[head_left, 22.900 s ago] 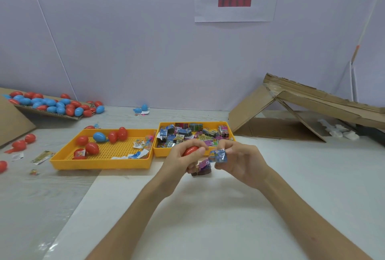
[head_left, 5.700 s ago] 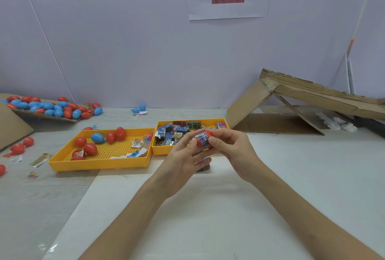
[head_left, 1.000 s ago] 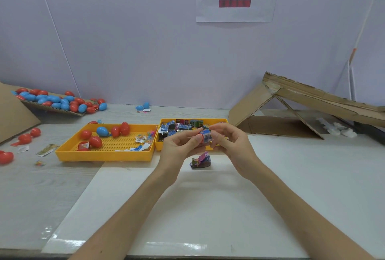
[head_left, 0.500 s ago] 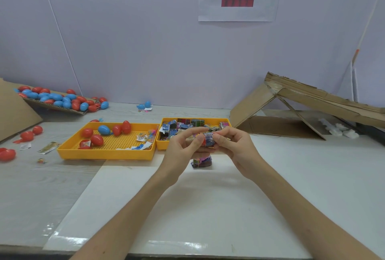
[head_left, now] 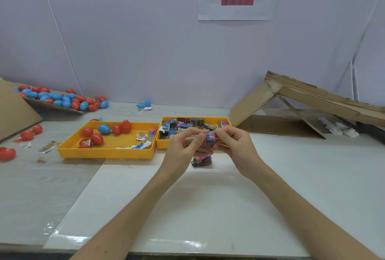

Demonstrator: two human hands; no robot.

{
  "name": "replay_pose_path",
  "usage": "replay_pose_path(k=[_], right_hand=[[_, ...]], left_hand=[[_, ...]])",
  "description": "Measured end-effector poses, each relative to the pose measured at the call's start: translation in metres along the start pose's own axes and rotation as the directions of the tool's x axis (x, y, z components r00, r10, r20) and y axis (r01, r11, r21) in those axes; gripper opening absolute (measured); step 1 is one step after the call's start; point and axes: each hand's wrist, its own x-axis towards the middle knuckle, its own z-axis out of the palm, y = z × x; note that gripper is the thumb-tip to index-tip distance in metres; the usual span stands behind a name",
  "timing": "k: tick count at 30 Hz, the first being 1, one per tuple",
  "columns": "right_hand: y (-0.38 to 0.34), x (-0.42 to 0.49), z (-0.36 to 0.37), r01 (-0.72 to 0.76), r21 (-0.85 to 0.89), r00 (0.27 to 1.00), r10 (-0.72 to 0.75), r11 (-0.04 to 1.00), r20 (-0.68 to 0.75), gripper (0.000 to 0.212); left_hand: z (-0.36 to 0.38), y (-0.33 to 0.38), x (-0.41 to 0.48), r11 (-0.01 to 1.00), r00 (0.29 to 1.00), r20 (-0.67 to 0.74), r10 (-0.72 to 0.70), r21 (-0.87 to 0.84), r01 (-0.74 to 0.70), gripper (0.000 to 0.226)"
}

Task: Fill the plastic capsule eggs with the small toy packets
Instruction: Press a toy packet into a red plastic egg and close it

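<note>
Both hands meet above the white mat, just in front of the packet tray. My left hand (head_left: 184, 147) grips a red capsule egg (head_left: 205, 142), mostly hidden by the fingers. A small blue toy packet (head_left: 210, 137) sits at the egg's opening, pinched by the thumb and fingers of my right hand (head_left: 233, 145). Below the hands, another folded packet (head_left: 201, 160) lies on the mat. The small yellow tray (head_left: 208, 118) holds several toy packets. The larger yellow tray (head_left: 104, 152) to its left holds several red eggs and one blue egg (head_left: 103, 128).
A cardboard flap (head_left: 60, 104) at the far left carries several red and blue eggs. Loose red eggs (head_left: 7, 153) and scraps lie on the table's left side. Folded cardboard (head_left: 302, 101) leans at the right. A white mat (head_left: 187, 207) covers the near table.
Over the last second the packet has gone further into the red egg, and both hands have closed in tighter around it. The hands stay in the same spot.
</note>
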Motion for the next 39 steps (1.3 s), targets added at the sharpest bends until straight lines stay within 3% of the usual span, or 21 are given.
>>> replay_pose_path(k=[6,20,28,35,39], right_hand=[[-0.0044,-0.0027,0.0015,0.007,-0.057,0.998,-0.004,0.998,0.056,0.039],[-0.0051,-0.0043,0.0022,0.021,-0.035,0.999,-0.019,0.999,0.033,0.015],[-0.004,-0.0042,0.0024,0.016,-0.037,0.999,-0.014,0.999,0.036,0.016],[-0.0089,-0.0047,0.0032,0.046,-0.212,0.998,-0.034,0.976,0.061,0.027],[-0.0061,-0.0041,0.0022,0.074,-0.206,0.995,-0.06,0.976,0.075,0.027]], left_hand=[[-0.0008,-0.0006,0.0011,1.0,0.999,-0.027,0.017,0.019,-0.017,0.018],[-0.0013,-0.0039,0.001,0.999,1.0,0.002,-0.009,0.044,0.009,0.022],[-0.0019,-0.0053,0.0012,0.998,1.0,-0.001,0.001,0.064,-0.001,0.021],[-0.0018,-0.0042,0.0031,0.999,0.998,-0.046,-0.034,0.029,0.035,0.025],[-0.0014,-0.004,0.0021,0.999,0.998,-0.046,-0.05,0.01,0.05,0.024]])
